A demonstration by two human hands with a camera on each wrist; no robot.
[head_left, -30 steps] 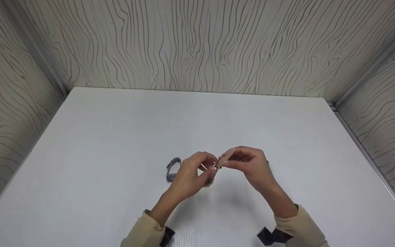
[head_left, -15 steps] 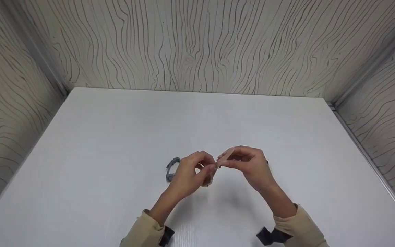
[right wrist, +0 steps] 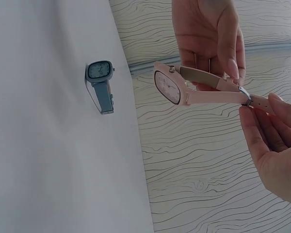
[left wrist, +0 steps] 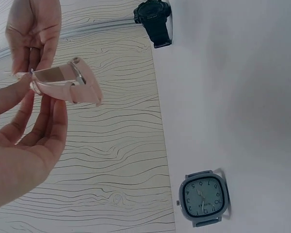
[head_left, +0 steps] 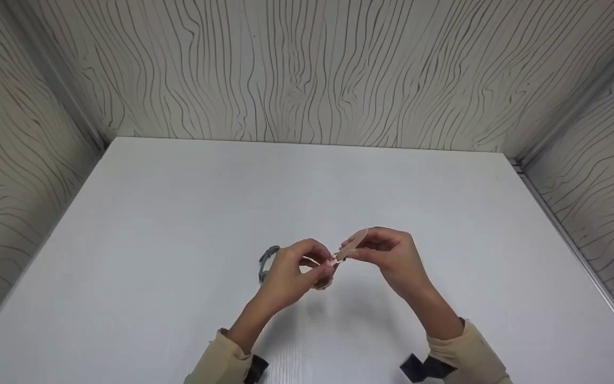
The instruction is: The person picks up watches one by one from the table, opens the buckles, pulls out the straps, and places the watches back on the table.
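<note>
A pink wristwatch [right wrist: 168, 87] with a squarish case is held up between both hands, its strap looped round and the two ends meeting at a silver buckle [right wrist: 245, 96]. My left hand [head_left: 290, 272] pinches the strap close to the buckle with thumb and fingers. On the other side, my right hand [head_left: 392, 257] pinches the holed strap end that sticks out past the buckle. In the left wrist view, the watch loop hangs between the left hand [left wrist: 24, 150] and the right hand [left wrist: 35, 29]. The head view hides most of the case behind the left fingers.
A grey-blue wristwatch [left wrist: 203, 199] stands on the white table [head_left: 179, 213], just left of the left hand. A black wristwatch [left wrist: 155, 22] rests near the table on the right-hand side. Wood-grain panels [head_left: 296, 69] wall the table's back and sides.
The left fingertips came together against the right ones, then drew back slightly left, baring the buckle area again. The right hand, still pinching the strap end, has barely moved.
</note>
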